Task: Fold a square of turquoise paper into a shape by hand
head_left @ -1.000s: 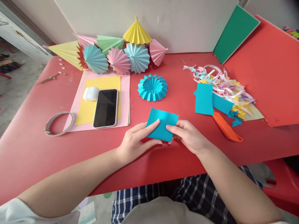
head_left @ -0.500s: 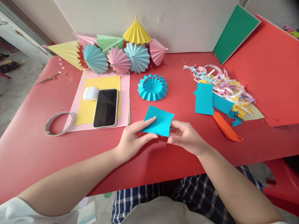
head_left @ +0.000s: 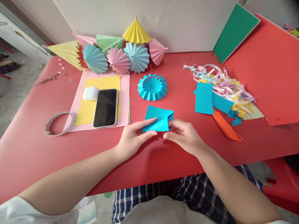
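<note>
Presently my left hand [head_left: 132, 137] grasping blue paper [head_left: 157, 112] above red tabletop [head_left: 149, 165]; my right hand [head_left: 185, 136] at paper's bent right edge, whether gripping I can't tell. Just beyond, pleated blue rosette [head_left: 152, 87]. To right, orange serrated tool [head_left: 227, 127] near paper scraps [head_left: 225, 84]; to left, phone [head_left: 106, 108] on coloured sheets [head_left: 125, 96].

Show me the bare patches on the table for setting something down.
Free: between the pleated blue paper and the loose blue cards; also between the grey band and the left forearm. Crowded: paper umbrellas at back left, paper scraps at right.
</note>
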The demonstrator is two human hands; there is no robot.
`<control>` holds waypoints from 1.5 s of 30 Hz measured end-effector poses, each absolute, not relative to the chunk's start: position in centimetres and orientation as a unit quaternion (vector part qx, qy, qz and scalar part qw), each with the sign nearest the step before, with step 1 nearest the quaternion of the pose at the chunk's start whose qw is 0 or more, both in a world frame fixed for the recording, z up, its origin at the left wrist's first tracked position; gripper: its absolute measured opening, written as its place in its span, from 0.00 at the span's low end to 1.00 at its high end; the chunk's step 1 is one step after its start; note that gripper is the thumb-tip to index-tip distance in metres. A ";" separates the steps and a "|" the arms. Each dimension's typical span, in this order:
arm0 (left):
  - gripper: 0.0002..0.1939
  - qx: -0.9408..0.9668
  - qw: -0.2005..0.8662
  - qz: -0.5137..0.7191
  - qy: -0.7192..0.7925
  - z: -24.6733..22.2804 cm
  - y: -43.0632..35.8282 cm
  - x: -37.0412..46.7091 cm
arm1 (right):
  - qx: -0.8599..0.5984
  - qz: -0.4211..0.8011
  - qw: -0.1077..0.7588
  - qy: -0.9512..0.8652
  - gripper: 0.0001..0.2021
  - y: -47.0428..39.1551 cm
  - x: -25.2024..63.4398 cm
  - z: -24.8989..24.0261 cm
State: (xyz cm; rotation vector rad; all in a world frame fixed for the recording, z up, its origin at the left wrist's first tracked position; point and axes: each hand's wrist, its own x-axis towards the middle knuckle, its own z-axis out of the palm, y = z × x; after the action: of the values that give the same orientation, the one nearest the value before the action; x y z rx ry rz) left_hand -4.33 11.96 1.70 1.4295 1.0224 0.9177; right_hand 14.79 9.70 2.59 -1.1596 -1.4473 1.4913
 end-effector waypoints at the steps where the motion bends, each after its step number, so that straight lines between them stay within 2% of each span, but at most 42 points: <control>1: 0.20 0.602 0.548 0.386 0.434 1.7 12.0 -4.4 | -0.456 0.578 0.368 -0.568 0.11 9.7 14.8 2.6; 9: 0.18 0.585 0.560 0.392 0.436 1.4 11.9 -4.6 | -0.513 0.516 0.372 -0.576 0.11 9.8 14.5 2.9; 11: 0.21 0.570 0.575 0.401 0.429 1.3 12.0 -4.5 | -0.518 0.514 0.373 -0.573 0.11 9.8 14.4 2.9; 15: 0.33 0.545 0.602 0.403 0.422 1.4 12.0 -4.3 | -0.527 0.505 0.401 -0.554 0.11 9.7 14.3 2.7; 19: 0.35 0.540 0.606 0.398 0.427 1.7 12.0 -4.2 | -0.522 0.507 0.433 -0.532 0.12 9.8 14.1 2.3; 24: 0.40 0.543 0.610 0.389 0.426 1.7 12.0 -4.2 | -0.516 0.515 0.462 -0.506 0.20 9.9 14.1 2.7; 27: 0.42 0.537 0.615 0.384 0.431 1.8 12.0 -4.2 | -0.520 0.522 0.446 -0.508 0.29 9.9 14.2 3.2; 30: 0.42 0.531 0.620 0.382 0.434 1.8 11.9 -4.1 | -0.523 0.522 0.434 -0.515 0.31 9.9 14.2 3.5; 36: 0.36 0.524 0.633 0.372 0.432 1.8 11.9 -4.2 | -0.514 0.531 0.442 -0.510 0.25 10.0 14.3 2.8; 41: 0.15 0.539 0.639 0.348 0.426 1.7 11.9 -4.2 | -0.521 0.535 0.437 -0.501 0.21 10.2 14.6 2.5; 45: 0.15 0.537 0.641 0.341 0.430 1.8 11.9 -4.1 | -0.537 0.527 0.441 -0.490 0.16 10.3 14.9 2.3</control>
State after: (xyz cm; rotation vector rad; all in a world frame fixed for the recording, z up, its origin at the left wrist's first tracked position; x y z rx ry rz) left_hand -4.08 11.91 1.81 1.2235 0.9797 0.7776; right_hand 14.89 10.25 2.27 -1.3323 -1.2167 1.3089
